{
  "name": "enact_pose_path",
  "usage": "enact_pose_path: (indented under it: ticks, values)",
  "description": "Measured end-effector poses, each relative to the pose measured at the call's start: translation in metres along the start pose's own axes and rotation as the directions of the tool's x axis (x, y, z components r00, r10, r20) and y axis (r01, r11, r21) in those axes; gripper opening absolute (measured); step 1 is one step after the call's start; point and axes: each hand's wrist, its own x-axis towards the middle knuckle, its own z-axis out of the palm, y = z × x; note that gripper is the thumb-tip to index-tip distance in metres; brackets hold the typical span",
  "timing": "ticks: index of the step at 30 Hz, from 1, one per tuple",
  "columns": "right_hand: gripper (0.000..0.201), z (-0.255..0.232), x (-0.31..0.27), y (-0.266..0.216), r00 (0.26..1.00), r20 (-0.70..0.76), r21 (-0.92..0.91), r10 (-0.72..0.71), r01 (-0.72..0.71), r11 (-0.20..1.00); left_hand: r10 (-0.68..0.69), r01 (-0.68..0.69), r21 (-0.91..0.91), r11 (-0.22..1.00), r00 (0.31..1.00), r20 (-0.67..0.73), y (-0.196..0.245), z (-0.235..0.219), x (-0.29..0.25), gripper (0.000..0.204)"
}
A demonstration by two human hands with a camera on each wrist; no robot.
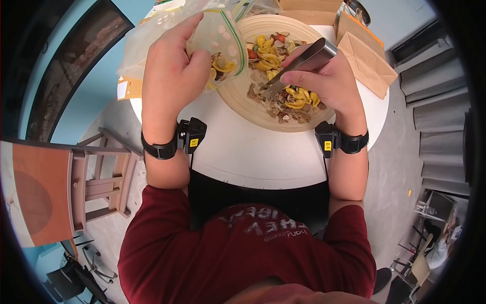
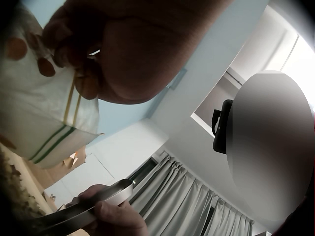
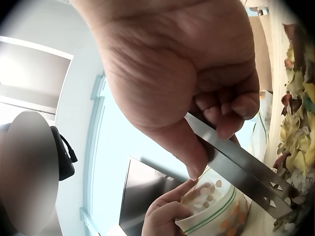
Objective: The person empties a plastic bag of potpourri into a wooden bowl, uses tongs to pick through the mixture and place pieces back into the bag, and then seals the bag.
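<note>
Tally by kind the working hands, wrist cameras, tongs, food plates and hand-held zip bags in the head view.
Working hands (left hand, right hand): 2
Wrist cameras: 2
Tongs: 1
Food plate: 1
Hand-held zip bag: 1
Total: 7

A dark red short-sleeved shirt (image 1: 197, 258) is showing pale lettering (image 1: 273, 226); black wristbands (image 1: 160, 150) are carrying black cameras (image 1: 194, 128) with yellow labels (image 1: 194, 143).
</note>
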Motion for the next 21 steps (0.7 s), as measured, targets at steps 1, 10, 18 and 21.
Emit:
enact_pose_path:
  ticks: [1,10,18,21]
  values:
    - [0.02,0.0,0.0,0.0,1.0,-0.001,0.002,-0.001,0.001,1.0,0.0,0.0,-0.014,1.0,1.0,-0.003,-0.001,0.001,0.0,0.054]
    - [0.013,-0.015,0.0,0.005,0.985,-0.147,0.077,-0.085,0.097,0.992,-0.006,0.004,0.021,1.0,0.996,0.089,0.0,0.002,-0.002,0.052]
    - [0.021,0.013,-0.002,-0.013,0.942,-0.293,0.239,-0.165,0.24,0.941,0.092,-0.101,0.065,0.993,0.988,0.127,-0.001,0.003,-0.001,0.051]
    - [0.022,0.0,0.002,-0.005,0.928,-0.322,0.168,-0.186,0.249,0.954,0.022,-0.026,0.053,0.998,0.997,0.076,-0.004,0.001,-0.001,0.053]
